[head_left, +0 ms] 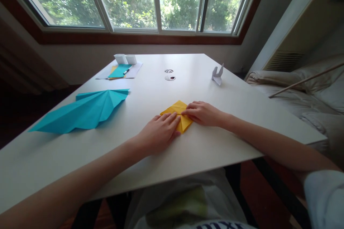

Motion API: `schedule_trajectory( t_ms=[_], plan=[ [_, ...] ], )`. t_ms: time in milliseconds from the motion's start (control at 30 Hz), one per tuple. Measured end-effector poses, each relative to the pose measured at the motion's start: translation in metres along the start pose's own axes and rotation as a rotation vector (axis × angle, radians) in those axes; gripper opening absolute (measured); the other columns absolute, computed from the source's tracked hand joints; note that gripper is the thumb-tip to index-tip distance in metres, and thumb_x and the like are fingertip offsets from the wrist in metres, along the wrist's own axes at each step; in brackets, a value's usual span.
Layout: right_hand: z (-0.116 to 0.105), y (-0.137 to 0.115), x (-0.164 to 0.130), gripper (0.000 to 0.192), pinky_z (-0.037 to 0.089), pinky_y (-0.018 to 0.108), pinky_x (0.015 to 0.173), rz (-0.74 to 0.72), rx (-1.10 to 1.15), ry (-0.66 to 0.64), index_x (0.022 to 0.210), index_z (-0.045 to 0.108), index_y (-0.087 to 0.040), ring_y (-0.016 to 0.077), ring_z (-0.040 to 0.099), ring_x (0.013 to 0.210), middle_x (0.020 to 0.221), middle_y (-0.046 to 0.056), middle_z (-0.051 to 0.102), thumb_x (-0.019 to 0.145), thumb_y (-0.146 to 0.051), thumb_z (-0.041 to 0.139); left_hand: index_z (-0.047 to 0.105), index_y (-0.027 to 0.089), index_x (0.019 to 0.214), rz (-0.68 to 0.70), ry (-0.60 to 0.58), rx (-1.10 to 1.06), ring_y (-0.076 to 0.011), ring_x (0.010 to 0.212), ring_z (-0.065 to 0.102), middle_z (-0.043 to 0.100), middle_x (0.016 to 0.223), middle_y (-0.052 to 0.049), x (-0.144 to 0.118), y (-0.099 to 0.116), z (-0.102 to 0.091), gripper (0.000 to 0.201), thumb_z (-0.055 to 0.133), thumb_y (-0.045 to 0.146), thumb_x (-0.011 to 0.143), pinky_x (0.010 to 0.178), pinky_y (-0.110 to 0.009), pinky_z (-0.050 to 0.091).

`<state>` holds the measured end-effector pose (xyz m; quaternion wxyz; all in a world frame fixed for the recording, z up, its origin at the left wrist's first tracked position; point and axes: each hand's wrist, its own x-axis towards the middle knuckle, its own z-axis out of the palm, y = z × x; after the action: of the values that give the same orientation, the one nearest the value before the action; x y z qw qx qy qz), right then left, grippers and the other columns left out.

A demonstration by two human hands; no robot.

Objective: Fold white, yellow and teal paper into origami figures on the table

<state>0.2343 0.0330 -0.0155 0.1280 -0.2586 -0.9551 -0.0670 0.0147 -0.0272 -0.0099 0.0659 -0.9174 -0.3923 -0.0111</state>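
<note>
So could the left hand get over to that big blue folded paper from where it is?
Probably yes: the left hand rests on the yellow paper, and only bare table lies between it and the blue folded paper.

Yellow folded paper (178, 113) pressed flat on the white desk (150, 89) by both hands, left hand (158, 132) laid over its near edge, right hand (202, 113) pinned on its right side, large teal folded sheet (83, 111) left well apart, small white paper figure (217, 74) stood near the far right edge.

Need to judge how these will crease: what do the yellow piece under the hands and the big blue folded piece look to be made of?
Yellow piece: thin matte paper, likely; sharp flat folds.
Blue folded piece: same kind of paper, it seems; crisp radiating creases, no gloss.
</note>
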Motion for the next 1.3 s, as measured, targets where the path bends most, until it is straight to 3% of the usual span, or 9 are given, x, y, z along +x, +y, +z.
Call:
schedule_trajectory(
  t_ms=[200,467,867,1300],
  plan=[
    [-0.001,-0.008,0.002,0.030,0.045,0.033,0.077,0.000,-0.018,-0.017,0.112,0.061,-0.018,0.0187,0.057,0.085,0.100,0.010,0.062,0.090,-0.020,0.041,0.036,0.014,0.137,-0.047,-0.010,0.000,-0.0305,0.122,0.042,0.042,0.139,-0.011,0.000,0.002,0.000,0.052,0.029,0.041,0.093,0.095,-0.045,0.040],
    [-0.004,-0.002,0.000,0.026,0.046,0.031,0.077,0.024,0.110,-0.021,0.100,0.067,-0.017,0.0185,0.059,0.085,0.096,0.009,0.064,0.089,-0.024,0.044,0.044,0.022,0.130,-0.107,-0.016,0.035,-0.0297,0.113,0.050,0.053,0.123,-0.014,-0.001,0.004,-0.007,0.046,0.035,0.043,0.091,0.088,-0.045,0.043],
    [-0.031,0.012,-0.008,0.015,0.044,0.026,0.070,0.181,0.232,-0.222,0.087,0.071,-0.021,0.0158,0.062,0.077,0.093,0.005,0.068,0.080,-0.028,0.060,0.053,0.019,0.120,-0.243,-0.087,0.089,-0.0309,0.102,0.056,0.062,0.108,-0.015,-0.002,0.005,-0.020,0.054,0.037,0.057,0.086,0.081,-0.043,0.044],
    [-0.037,0.023,-0.013,0.014,0.044,0.025,0.067,0.180,0.275,-0.261,0.084,0.071,-0.021,0.0152,0.062,0.076,0.090,0.004,0.068,0.078,-0.028,0.061,0.056,0.021,0.109,-0.311,-0.149,0.004,-0.0315,0.099,0.058,0.065,0.104,-0.012,-0.004,-0.017,-0.029,0.058,0.043,0.066,0.076,0.070,-0.039,0.047]
  ],
)
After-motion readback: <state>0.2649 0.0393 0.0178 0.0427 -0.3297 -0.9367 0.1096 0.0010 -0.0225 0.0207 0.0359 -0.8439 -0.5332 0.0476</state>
